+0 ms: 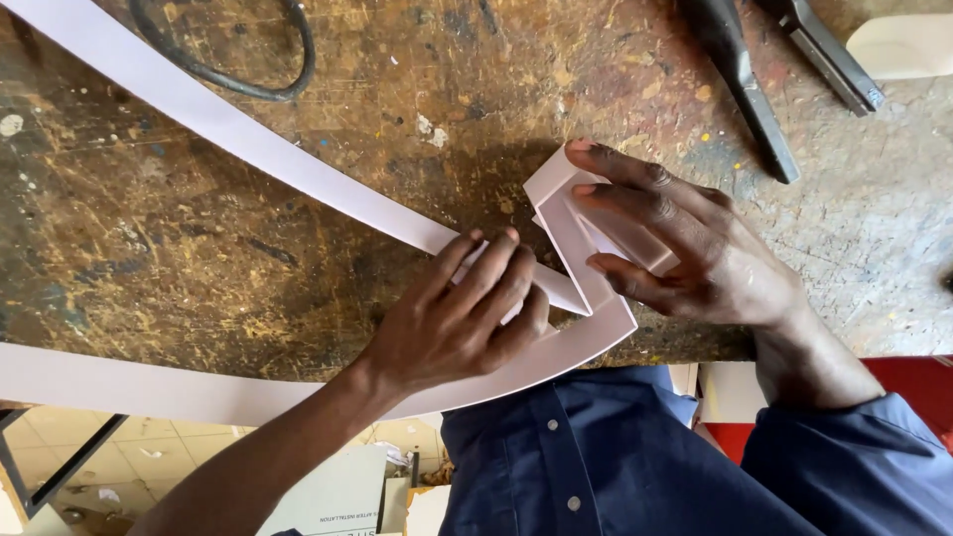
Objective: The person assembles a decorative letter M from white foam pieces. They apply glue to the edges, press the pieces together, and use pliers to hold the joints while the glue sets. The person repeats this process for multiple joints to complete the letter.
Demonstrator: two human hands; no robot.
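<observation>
Workbench: I see one worn wooden bench top (pixel 248 238), scarred and flecked with paint, filling most of the view from above.
Strip: one long white strip (pixel 228 129) of stiff sheet material runs from the top left across the bench, folds in zigzag bends under the hands, then sweeps back left along the near edge.
Folded section: the bends (pixel 586 268) sit at the near edge of the bench, between the two hands. I count about three creases.
Left hand: one left hand (pixel 462 318), fingers straight and together, lies flat on the strip just left of the folds. It presses and grips nothing.
Right hand: one right hand (pixel 685 248), fingers spread and loosely curved, holds the upright folded end, fingertips on its top edge.
Step in hand: I judge this as shaping or creasing a bend while the flat part is pinned down.
Next move: it would call for steady downward pressure from the left hand and a firm, even pinch from the right.
Tools: two dark metal tools (pixel 754 89) lie at the top right, well apart from the hands.
Loop: one dark curved cable or handle (pixel 238 79) lies at the top left.
</observation>
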